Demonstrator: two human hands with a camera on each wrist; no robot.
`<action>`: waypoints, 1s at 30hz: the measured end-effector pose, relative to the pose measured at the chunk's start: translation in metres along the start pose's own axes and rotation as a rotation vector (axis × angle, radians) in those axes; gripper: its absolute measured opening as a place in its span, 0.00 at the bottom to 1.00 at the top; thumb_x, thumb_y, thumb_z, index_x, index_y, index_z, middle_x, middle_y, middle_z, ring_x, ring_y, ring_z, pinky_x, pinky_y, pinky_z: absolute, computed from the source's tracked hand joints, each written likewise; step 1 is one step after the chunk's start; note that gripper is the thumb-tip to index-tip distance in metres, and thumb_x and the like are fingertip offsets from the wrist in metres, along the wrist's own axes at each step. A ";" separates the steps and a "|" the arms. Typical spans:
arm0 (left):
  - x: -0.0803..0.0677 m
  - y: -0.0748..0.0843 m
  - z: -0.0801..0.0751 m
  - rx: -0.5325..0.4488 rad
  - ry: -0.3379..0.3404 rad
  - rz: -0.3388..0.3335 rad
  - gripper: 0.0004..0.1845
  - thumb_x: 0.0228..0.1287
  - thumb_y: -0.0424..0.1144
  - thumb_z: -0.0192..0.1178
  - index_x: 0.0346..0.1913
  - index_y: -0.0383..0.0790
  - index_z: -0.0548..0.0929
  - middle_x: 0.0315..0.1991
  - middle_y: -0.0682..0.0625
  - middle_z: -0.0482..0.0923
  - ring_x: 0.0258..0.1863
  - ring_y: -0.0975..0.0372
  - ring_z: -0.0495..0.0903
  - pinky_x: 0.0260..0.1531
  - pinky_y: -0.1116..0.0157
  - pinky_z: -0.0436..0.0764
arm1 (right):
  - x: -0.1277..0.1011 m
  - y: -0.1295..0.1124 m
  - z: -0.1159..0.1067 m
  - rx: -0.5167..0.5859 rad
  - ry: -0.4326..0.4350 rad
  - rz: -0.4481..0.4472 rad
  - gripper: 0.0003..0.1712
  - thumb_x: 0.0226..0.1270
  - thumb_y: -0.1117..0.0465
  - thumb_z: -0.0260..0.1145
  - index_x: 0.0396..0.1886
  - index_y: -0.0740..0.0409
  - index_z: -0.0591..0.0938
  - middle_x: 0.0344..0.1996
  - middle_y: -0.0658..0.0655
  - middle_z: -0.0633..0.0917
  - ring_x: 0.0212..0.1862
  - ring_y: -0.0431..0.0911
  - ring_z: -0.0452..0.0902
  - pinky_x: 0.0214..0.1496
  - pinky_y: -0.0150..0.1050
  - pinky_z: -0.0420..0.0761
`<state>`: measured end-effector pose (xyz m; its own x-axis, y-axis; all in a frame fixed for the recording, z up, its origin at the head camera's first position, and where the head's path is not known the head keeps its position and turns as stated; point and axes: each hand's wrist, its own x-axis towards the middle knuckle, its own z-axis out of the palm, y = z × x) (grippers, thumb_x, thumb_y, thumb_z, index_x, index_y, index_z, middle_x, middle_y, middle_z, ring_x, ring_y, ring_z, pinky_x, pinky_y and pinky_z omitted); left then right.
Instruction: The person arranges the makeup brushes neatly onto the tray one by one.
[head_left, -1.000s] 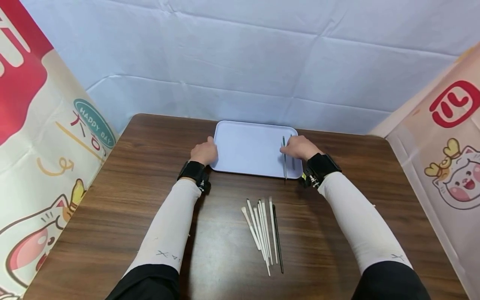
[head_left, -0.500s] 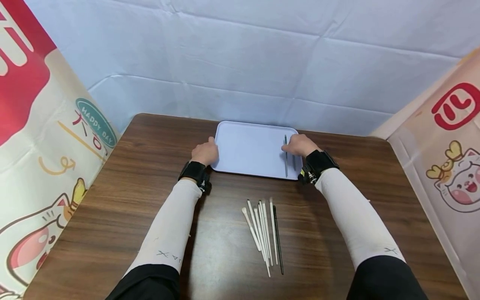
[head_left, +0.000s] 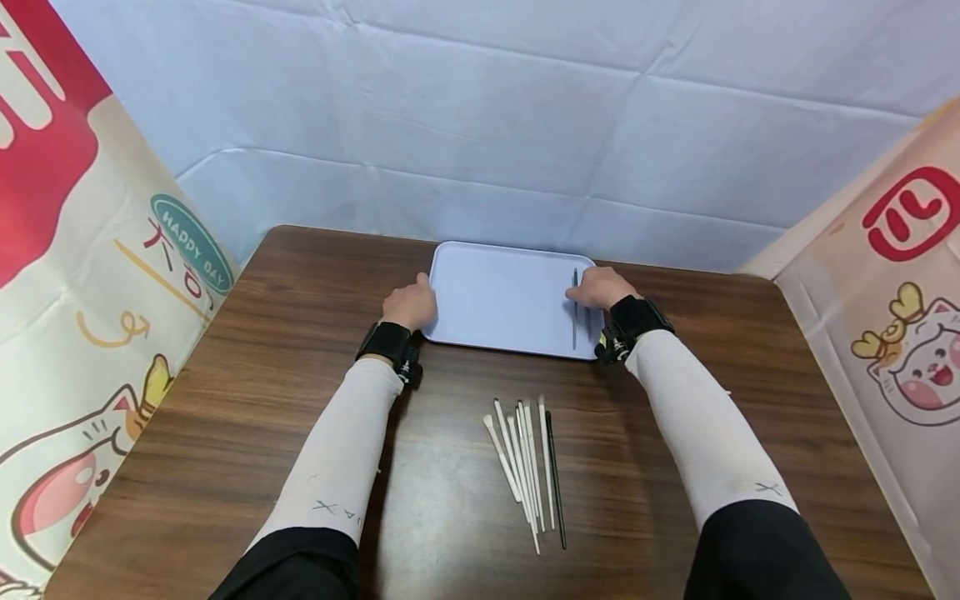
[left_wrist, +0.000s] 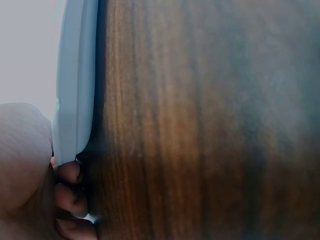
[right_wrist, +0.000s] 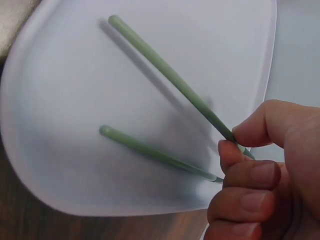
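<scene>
Head view: the right hand (head_left: pixel 596 287) sits at the right edge of the tray (head_left: pixel 502 304), its thumb and fingers pinching the upper of two green sticks (right_wrist: pixel 170 75). The right wrist view shows this one angled up off the tray from the fingertips (right_wrist: pixel 235 150), while the lower stick (right_wrist: pixel 150 150) runs out from just under the same fingers; I cannot tell whether it is held too or lies loose. Compared with a second ago, the stick has moved further onto the tray, its near end no longer hanging past the front rim, and the hand has drawn a little towards the tray's right side. To my eye that means the stick is being laid down rather than lifted. The left hand (head_left: pixel 408 304) has not shifted: its fingers curl under the tray's left rim (left_wrist: pixel 75 90), thumb on top, steadying it on the worktop (head_left: pixel 300 417). Nearer the person than both hands, a bundle of white sticks and one dark one (head_left: pixel 528 467) lies untouched on the worktop.
</scene>
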<state>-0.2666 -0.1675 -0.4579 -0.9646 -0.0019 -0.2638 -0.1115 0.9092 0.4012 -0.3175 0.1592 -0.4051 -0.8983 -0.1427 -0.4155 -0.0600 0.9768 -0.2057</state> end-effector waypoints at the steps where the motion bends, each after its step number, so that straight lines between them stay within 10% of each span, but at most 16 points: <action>1: 0.000 0.000 0.000 -0.002 -0.002 -0.002 0.22 0.83 0.43 0.32 0.67 0.33 0.61 0.47 0.35 0.77 0.42 0.45 0.76 0.47 0.48 0.76 | 0.001 0.000 0.000 -0.003 0.000 0.002 0.22 0.74 0.51 0.56 0.21 0.57 0.70 0.18 0.52 0.66 0.24 0.46 0.67 0.29 0.39 0.67; 30: -0.001 0.002 -0.002 0.009 -0.015 -0.028 0.23 0.83 0.45 0.33 0.70 0.34 0.60 0.49 0.34 0.78 0.44 0.44 0.76 0.50 0.48 0.75 | 0.008 -0.001 0.010 0.018 0.048 0.075 0.18 0.73 0.51 0.56 0.33 0.62 0.76 0.27 0.58 0.73 0.28 0.51 0.71 0.29 0.43 0.70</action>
<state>-0.2659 -0.1668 -0.4552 -0.9575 -0.0213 -0.2876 -0.1361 0.9126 0.3855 -0.3205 0.1555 -0.4171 -0.9197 -0.0606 -0.3878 0.0159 0.9814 -0.1912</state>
